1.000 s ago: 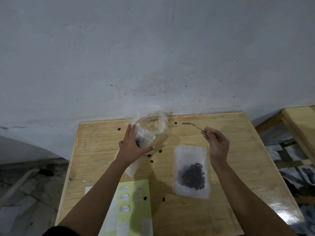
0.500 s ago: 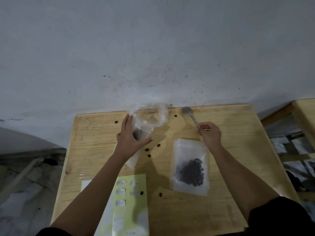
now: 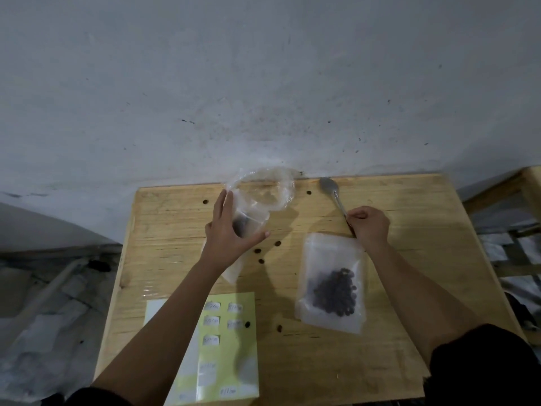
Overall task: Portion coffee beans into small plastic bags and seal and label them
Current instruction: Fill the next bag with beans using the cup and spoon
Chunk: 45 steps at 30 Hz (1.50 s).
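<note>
On the wooden table (image 3: 409,273), my left hand (image 3: 231,232) grips a small plastic bag (image 3: 247,221) with a few dark coffee beans in its bottom. Behind it by the wall lies a larger crumpled clear bag (image 3: 272,186). My right hand (image 3: 369,224) pinches the handle of a metal spoon (image 3: 330,189), whose bowl rests on the table near the far edge. A frosted bag of coffee beans (image 3: 332,285) lies flat below my right hand. A yellow-green label sheet (image 3: 231,347) with several white labels sits at the near edge.
Loose coffee beans (image 3: 259,252) are scattered on the table between the two bags and near the label sheet. A grey wall rises straight behind the table. A second wooden frame (image 3: 524,200) stands at the right, with more bags beneath it.
My right hand has lowered the spoon from the air onto the table near the far edge. The left hand keeps its hold on the small bag.
</note>
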{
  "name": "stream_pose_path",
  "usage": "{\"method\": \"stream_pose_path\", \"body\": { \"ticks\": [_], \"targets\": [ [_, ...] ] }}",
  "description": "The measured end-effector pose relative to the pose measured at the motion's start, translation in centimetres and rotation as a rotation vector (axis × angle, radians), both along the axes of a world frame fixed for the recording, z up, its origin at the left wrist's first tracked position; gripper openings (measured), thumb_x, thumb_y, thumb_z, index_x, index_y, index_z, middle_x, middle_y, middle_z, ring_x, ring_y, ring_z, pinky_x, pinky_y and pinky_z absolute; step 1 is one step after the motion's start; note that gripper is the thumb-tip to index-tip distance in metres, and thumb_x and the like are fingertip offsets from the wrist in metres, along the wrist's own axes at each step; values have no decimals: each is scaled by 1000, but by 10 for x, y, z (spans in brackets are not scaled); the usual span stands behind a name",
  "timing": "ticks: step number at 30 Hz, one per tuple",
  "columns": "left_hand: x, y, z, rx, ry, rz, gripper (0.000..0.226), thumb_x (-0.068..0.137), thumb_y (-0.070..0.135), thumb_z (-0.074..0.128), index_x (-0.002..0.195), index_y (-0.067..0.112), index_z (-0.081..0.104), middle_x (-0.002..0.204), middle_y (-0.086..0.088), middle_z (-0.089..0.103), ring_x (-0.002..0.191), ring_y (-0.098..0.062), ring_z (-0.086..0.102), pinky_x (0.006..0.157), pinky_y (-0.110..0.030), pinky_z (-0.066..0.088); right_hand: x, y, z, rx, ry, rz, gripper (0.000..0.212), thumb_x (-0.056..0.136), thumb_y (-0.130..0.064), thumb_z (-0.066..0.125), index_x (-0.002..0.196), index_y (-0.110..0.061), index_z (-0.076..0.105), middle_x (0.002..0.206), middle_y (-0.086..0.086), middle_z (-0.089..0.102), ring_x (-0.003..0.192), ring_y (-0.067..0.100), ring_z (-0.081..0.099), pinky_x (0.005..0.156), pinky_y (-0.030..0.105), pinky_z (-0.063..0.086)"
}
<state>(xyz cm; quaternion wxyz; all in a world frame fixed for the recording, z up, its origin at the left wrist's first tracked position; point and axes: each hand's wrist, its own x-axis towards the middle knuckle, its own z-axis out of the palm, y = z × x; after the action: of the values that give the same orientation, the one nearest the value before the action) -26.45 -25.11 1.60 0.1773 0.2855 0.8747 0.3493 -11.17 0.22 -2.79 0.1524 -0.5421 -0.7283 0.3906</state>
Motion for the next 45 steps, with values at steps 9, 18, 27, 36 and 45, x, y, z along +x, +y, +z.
{"method": "stream_pose_path", "body": {
  "ticks": [9, 18, 27, 36, 45],
  "targets": [
    [2, -6, 15, 16, 5, 1, 117, 64, 66, 70, 150, 18, 6, 157, 9, -2, 142, -14, 13, 112, -47, 15, -15, -42, 42, 197, 260, 35, 12, 81, 5, 58, 88, 2, 68, 89, 18, 68, 81, 21, 60, 71, 7, 43],
    [5, -17, 57, 319, -276, -76, 95, 71, 55, 73, 146, 30, 20, 146, 12, 35, 132, -3, 35, 109, -32, 34, -60, -130, 91, -125, 460, 461, 18, 93, -16, 55, 108, -20, 63, 109, -5, 62, 101, 5, 58, 87, 16, 47],
    [17, -31, 108, 563, -325, -174, 37, 100, 37, 27, 131, 27, 45, 129, 11, 53, 121, 5, 46, 103, -19, 39, -70, -154, 127, -157, 529, 447, 27, 95, -27, 50, 122, -21, 52, 112, -4, 59, 106, 13, 57, 90, 26, 47],
    [0, -32, 114, 829, -445, 111, 20, 95, 8, 50, 114, 3, 54, 106, -15, 65, 92, -22, 68, 81, -32, 57, -66, -153, 162, -154, 698, 353, 11, 88, -16, 62, 81, -24, 60, 81, -5, 65, 72, 8, 62, 64, 22, 51],
    [-1, -23, 120, 839, -383, 140, 10, 86, 5, 64, 95, 10, 62, 80, -3, 68, 80, -18, 70, 75, -24, 55, -59, -150, 170, -145, 692, 434, 18, 86, -4, 62, 75, -18, 57, 73, 0, 59, 71, 14, 61, 63, 21, 49]
  ]
}}
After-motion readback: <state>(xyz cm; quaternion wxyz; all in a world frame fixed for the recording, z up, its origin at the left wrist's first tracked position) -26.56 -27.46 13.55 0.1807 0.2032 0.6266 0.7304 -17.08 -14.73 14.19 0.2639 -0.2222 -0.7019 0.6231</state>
